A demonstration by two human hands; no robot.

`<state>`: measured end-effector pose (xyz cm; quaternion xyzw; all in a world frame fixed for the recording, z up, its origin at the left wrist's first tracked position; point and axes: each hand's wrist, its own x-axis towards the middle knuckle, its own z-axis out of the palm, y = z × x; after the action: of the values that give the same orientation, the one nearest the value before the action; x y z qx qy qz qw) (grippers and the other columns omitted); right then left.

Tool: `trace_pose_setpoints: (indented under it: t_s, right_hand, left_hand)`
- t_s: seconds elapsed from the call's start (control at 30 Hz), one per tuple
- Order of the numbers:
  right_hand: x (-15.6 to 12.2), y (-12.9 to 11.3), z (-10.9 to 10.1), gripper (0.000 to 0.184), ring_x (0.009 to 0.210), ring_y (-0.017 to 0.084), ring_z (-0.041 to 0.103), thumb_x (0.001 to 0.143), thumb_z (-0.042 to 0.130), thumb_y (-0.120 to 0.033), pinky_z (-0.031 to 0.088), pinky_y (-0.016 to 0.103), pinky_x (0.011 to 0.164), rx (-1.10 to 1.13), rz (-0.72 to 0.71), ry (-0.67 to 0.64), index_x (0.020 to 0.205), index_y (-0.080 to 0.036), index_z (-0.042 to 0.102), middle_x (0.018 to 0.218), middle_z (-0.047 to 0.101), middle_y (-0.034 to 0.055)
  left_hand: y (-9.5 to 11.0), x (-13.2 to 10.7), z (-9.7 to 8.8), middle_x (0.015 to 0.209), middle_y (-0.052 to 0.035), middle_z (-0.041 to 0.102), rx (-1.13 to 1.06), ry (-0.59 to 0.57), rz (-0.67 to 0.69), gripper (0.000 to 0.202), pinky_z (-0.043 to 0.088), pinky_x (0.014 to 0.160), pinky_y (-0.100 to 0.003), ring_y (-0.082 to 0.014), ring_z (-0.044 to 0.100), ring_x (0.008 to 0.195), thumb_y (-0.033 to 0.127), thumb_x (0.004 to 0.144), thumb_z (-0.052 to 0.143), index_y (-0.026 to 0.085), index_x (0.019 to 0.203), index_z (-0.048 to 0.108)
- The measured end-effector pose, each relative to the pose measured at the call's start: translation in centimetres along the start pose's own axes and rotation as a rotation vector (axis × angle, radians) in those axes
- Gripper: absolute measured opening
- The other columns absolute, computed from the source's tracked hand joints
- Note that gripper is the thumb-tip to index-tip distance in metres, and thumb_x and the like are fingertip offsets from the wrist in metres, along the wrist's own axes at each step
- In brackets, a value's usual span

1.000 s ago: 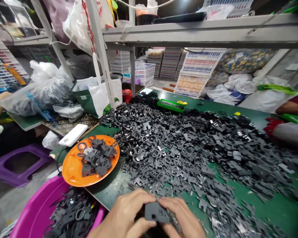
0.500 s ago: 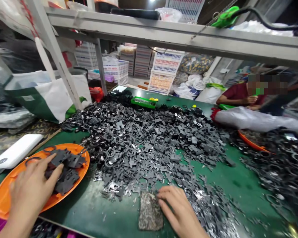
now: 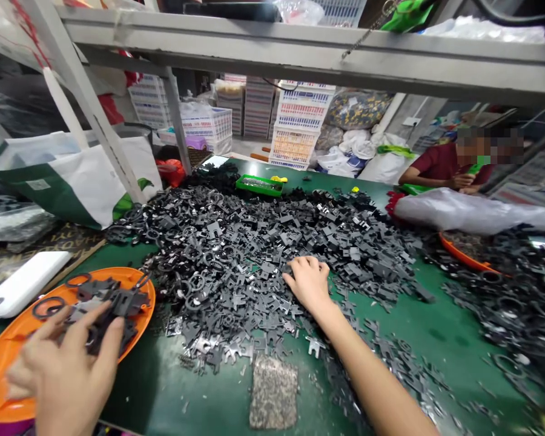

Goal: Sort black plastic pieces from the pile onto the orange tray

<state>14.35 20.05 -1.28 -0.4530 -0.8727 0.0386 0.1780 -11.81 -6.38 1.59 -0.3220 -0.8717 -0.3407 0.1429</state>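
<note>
Orange plate [image 3: 4,369], shallow, oval in view, sits at the left of the green tabletop [image 3: 181,406]; plate parts [image 3: 122,300] are dark grey, mostly blocky, jumbled and overlapping, one lighter grey; black rings [image 3: 34,307] lie at the plate's left and far side; main pile [image 3: 254,242] spreads wide across the table, right of the plate; mix of small dark notched flats, blocks and rings, loose, all angles; thins out toward the near side; shiny forked piece [image 3: 313,347] lies at that fringe, prongs nearward.
</note>
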Motion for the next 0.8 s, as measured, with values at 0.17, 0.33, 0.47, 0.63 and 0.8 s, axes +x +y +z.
trace_pose_setpoints:
  t_s: [0.17, 0.33, 0.47, 0.63, 0.8]
  right_hand:
    - [0.2, 1.4, 0.4, 0.013, 0.104, 0.028, 0.050, 0.088, 0.052, -0.026, 0.029, 0.047, 0.086, 0.062, 0.000, -0.032, 0.094, -0.024, 0.063, 0.099, 0.068, 0.0065]
    - [-1.1, 0.8, -1.2, 0.016, 0.099, 0.023, 0.055, 0.090, 0.049, -0.030, 0.036, 0.038, 0.084, 0.159, -0.087, -0.083, 0.100, -0.024, 0.061, 0.103, 0.066, 0.0046]
    - [-0.4, -1.4, -1.9, 0.011, 0.102, 0.018, 0.055, 0.085, 0.058, -0.029, 0.037, 0.032, 0.085, 0.211, -0.251, -0.193, 0.095, -0.030, 0.064, 0.109, 0.064, -0.0017]
    - [5.0, -3.5, 0.2, 0.023, 0.103, 0.024, 0.052, 0.092, 0.043, -0.028, 0.033, 0.041, 0.085, 0.175, -0.143, -0.134, 0.107, -0.025, 0.060, 0.110, 0.063, 0.0057]
    - [9.6, -4.6, 1.9, 0.024, 0.107, 0.032, 0.046, 0.090, 0.045, -0.018, 0.025, 0.051, 0.089, 0.112, -0.072, -0.087, 0.105, -0.016, 0.063, 0.109, 0.062, 0.0152]
  left_hand:
    - [2.9, -2.5, 1.1, 0.118, -0.0144, 0.050, -0.022, -0.023, 0.225, 0.026, 0.027, 0.103, -0.057, -0.0339, 0.045, 0.119, 0.038, 0.089, 0.046, 0.021, 0.104, 0.058]
    - [5.5, -4.7, 3.4, 0.111, -0.0094, 0.053, -0.193, -0.144, 0.376, 0.018, 0.035, 0.092, -0.050, -0.0284, 0.050, 0.107, 0.029, 0.088, 0.047, 0.025, 0.103, 0.056]
    - [6.3, -5.8, 4.3, 0.111, -0.0067, 0.053, -0.295, -0.254, 0.397, 0.018, 0.040, 0.088, -0.044, -0.0254, 0.050, 0.106, 0.026, 0.087, 0.050, 0.027, 0.104, 0.057]
    - [6.5, -6.9, 4.4, 0.109, -0.0056, 0.056, -0.345, -0.338, 0.367, 0.017, 0.044, 0.084, -0.040, -0.0241, 0.051, 0.103, 0.024, 0.087, 0.050, 0.027, 0.102, 0.058]
    - [6.7, -7.5, 4.5, 0.106, -0.0052, 0.058, -0.399, -0.403, 0.372, 0.017, 0.045, 0.084, -0.040, -0.0229, 0.053, 0.102, 0.022, 0.088, 0.049, 0.028, 0.101, 0.058]
